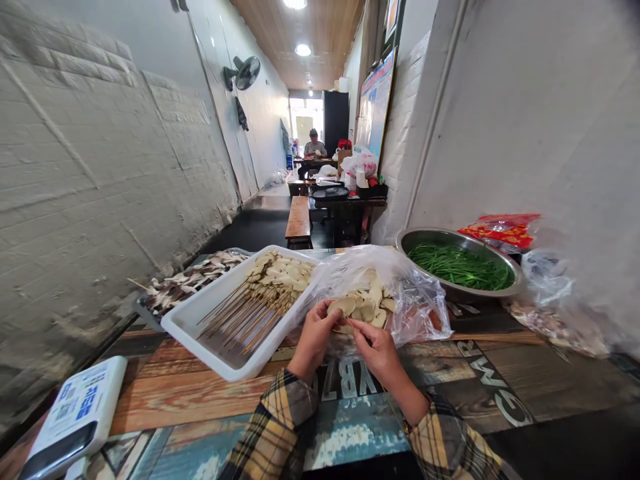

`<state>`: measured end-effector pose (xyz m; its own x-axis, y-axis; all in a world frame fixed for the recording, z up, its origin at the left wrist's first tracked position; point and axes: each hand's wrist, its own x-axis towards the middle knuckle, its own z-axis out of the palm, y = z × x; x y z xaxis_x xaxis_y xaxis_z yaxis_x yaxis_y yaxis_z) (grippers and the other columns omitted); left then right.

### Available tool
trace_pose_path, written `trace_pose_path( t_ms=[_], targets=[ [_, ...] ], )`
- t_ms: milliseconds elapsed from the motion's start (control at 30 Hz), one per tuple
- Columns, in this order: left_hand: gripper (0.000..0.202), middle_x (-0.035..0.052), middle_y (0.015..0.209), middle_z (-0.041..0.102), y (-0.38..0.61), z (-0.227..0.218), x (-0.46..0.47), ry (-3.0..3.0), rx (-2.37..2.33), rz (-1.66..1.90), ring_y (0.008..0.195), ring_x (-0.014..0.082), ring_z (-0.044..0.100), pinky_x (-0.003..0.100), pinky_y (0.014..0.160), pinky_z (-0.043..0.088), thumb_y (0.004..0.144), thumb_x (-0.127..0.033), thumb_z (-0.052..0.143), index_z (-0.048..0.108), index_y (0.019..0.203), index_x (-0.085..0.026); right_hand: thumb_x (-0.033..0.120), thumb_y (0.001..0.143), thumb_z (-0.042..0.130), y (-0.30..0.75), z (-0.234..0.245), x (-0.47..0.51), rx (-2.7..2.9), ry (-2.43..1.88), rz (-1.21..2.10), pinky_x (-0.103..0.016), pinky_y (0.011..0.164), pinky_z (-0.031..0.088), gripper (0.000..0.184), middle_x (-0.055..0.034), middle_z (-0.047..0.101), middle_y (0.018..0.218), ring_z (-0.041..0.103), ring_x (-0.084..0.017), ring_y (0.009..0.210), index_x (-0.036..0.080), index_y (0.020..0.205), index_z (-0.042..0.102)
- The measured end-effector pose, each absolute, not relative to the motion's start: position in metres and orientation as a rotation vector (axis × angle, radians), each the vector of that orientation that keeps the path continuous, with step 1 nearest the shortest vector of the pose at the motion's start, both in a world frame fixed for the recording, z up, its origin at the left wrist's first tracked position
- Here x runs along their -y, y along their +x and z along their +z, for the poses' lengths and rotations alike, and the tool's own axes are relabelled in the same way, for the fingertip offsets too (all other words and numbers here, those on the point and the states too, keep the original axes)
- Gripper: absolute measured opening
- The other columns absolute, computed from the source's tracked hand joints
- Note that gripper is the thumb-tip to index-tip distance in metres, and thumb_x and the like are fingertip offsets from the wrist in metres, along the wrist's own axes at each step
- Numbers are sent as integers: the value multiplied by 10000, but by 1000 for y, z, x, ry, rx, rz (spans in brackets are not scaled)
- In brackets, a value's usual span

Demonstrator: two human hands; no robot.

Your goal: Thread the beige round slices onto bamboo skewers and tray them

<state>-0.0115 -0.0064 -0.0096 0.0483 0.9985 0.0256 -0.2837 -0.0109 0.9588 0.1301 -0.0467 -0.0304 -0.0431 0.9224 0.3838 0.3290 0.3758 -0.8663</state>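
In the head view, my left hand (319, 333) pinches a pale, oval food slice (338, 306) between thumb and fingers. Close beside it, my right hand (376, 350) is closed around a thin bamboo skewer (391, 403), whose back end runs down past my wrist. The skewer's tip is hidden at the slice. Behind both hands, an open clear plastic bag (420, 293) holds a heap of similar slices. To the left, a white tray (215, 363) contains many skewers loaded with pale slices, their bare sticks toward me.
Dark-and-white food skewers (200, 277) fill a tray at the far left. A steel bowl (463, 293) of green chives stands right, beside plastic bags (555, 320). Loose bamboo skewers (490, 337) lie on the patterned table (350, 443). A white scale-like device (75, 413) sits front left. A person (314, 145) sits far back.
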Motion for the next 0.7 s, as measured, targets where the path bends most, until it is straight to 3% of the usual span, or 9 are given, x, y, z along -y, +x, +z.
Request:
trace_pose_path(
  t_ms=[367, 567, 700],
  targets=[
    [239, -26, 569, 590, -11, -14, 7, 900, -938, 1378, 481, 86, 477, 206, 505, 340, 619, -324, 737, 620, 741, -155, 342, 882, 518, 131, -35, 48, 1617, -1109, 720, -287, 595, 560, 349, -37, 717, 670, 674, -209, 698, 194, 1098, 748],
    [235, -31, 556, 580, -11, -9, 10, 826, -912, 1371, 479, 86, 479, 206, 505, 342, 603, -310, 745, 597, 706, -159, 335, 886, 528, 132, -37, 48, 1643, -1096, 725, -342, 705, 591, 349, -51, 754, 780, 704, -239, 837, 195, 1131, 733],
    [226, -28, 564, 575, -11, -10, 11, 823, -898, 1384, 490, 83, 474, 207, 511, 333, 608, -309, 737, 602, 701, -154, 323, 887, 534, 134, -39, 47, 1649, -1098, 724, -404, 855, 567, 338, -82, 761, 991, 697, -256, 972, 194, 1130, 730]
  ],
)
